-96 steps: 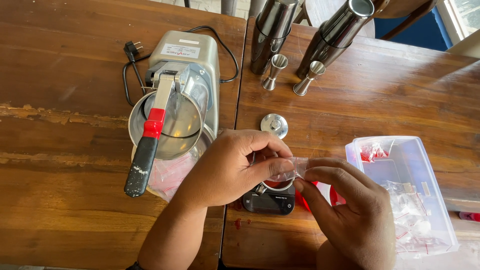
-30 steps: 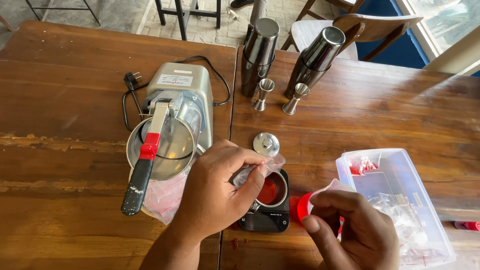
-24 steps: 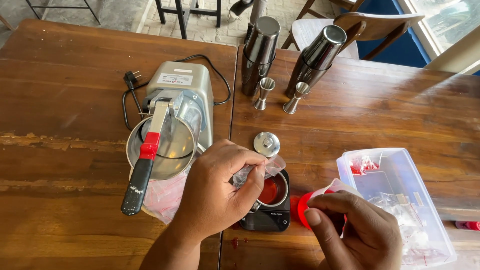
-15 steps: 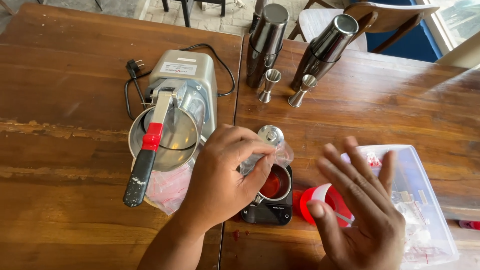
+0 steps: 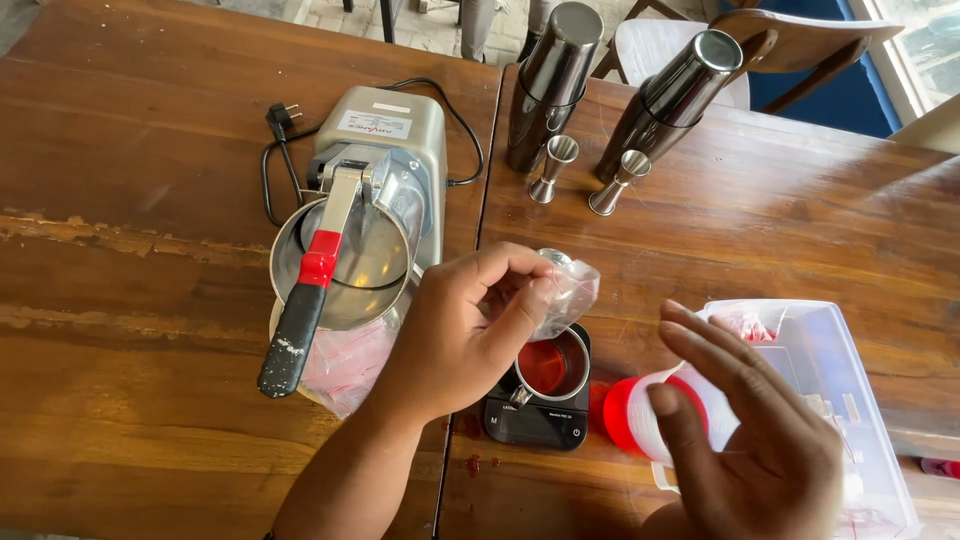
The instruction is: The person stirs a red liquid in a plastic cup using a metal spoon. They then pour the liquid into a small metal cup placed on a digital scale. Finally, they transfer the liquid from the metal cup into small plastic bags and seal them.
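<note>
Emptying looks like the step in hand: left hand (image 5: 465, 335) pinches a small clear plastic pouch (image 5: 565, 292) between thumb and fingertips, just above the metal cup (image 5: 550, 368) of red liquid that sits on a black scale (image 5: 535, 420) below the knuckles. Judging by this, the next move calls for a steady tilt over the cup. Right hand (image 5: 755, 435) hovers open, fingers spread, gripping nothing, beside a red-lidded tub (image 5: 640, 412); forearms angle inward
</note>
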